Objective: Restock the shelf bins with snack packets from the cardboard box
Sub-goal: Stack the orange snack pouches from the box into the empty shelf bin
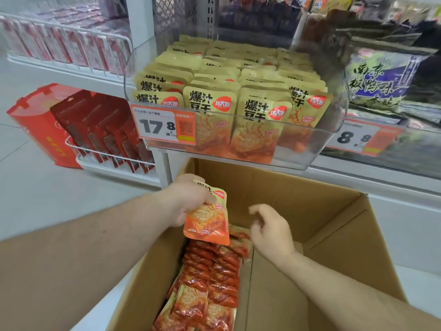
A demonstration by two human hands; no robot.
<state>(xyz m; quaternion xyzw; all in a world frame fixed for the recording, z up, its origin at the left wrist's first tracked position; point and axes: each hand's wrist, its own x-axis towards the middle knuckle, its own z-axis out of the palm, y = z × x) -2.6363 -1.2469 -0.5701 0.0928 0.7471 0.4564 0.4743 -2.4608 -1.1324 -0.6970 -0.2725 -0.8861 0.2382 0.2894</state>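
The left hand (188,199) grips one snack packet (207,218) above the cardboard box (298,192), the right hand (270,229) hangs loose and holds nothing, so next I think the packet goes up into the clear bin (310,149) on the shelf

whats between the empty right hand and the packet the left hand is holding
In the head view, nothing at hand level: open air separates the right hand from the held packet in the left hand. Below that gap lie more packets in the cardboard box.
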